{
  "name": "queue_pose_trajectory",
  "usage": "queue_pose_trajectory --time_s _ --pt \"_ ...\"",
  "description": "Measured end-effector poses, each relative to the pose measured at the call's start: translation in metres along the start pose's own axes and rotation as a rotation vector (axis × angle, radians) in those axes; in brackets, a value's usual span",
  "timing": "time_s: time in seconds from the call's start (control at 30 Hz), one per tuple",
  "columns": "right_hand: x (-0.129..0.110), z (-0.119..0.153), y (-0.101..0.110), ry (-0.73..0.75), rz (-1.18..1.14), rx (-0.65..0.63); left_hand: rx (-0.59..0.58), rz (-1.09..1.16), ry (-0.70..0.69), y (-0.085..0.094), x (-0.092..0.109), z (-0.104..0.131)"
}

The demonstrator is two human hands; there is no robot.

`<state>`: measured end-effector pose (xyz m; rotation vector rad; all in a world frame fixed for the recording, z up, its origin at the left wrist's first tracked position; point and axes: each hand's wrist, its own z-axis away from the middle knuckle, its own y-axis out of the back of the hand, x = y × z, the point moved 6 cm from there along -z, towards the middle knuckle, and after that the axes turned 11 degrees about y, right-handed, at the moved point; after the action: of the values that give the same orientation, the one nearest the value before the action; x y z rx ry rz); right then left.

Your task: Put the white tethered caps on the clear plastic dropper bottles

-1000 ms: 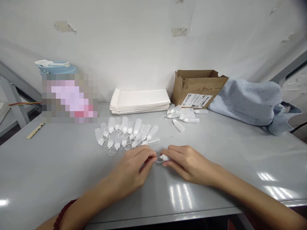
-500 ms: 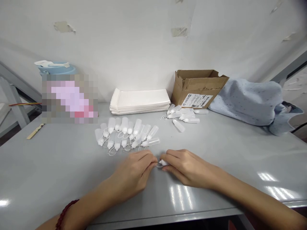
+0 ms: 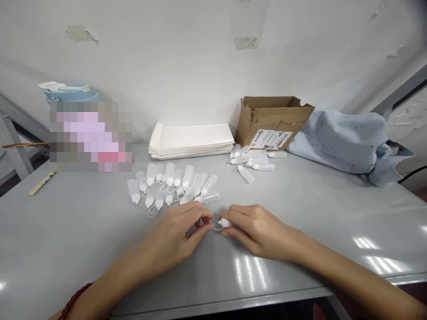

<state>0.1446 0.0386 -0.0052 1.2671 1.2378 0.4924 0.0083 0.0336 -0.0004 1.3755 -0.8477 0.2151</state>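
Observation:
My right hand [image 3: 255, 229] grips a small white-capped dropper bottle [image 3: 225, 222] lying sideways, its nozzle pointing left. The fingers cover most of the bottle's body. A thin white tether loops from the cap toward my left hand [image 3: 188, 226]. That hand is just left of the nozzle, thumb and fingertips a little apart and close to the loop's end. Beyond it lies a group of clear dropper bottles [image 3: 170, 174] with white caps and looped tethers. Another pile of similar bottles [image 3: 245, 174] rests farther back, before the carton.
Against the wall stand a stack of white envelopes [image 3: 193, 135] and an open cardboard box [image 3: 276, 116]. Light blue speckled cloth [image 3: 340, 142] is bunched at the right. At the left are a blue-lidded container [image 3: 71, 93], a pixelated patch and a yellowish strip [image 3: 42, 183].
My left fingertips have parted and drawn slightly left of the nozzle. The right hand keeps its hold on the dropper bottle. The whole view has shifted a little.

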Motion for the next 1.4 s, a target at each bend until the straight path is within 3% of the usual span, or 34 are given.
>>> queue_pose_trajectory --time_s 0.5,0.73,1.03,1.4 --pt "0.000 -0.002 -0.004 0.009 -0.049 -0.018 0.080 -0.083 -0.236 -0.010 0.002 0.007" --pt "0.000 -0.001 -0.002 0.017 -0.018 0.020 0.123 -0.052 -0.206 -0.009 0.005 0.004" --pt "0.001 -0.001 0.002 0.013 0.012 0.046 0.080 0.018 -0.097 -0.005 0.004 0.004" --pt "-0.004 -0.001 -0.003 0.041 0.058 0.037 0.083 0.049 -0.161 -0.008 0.010 0.005"
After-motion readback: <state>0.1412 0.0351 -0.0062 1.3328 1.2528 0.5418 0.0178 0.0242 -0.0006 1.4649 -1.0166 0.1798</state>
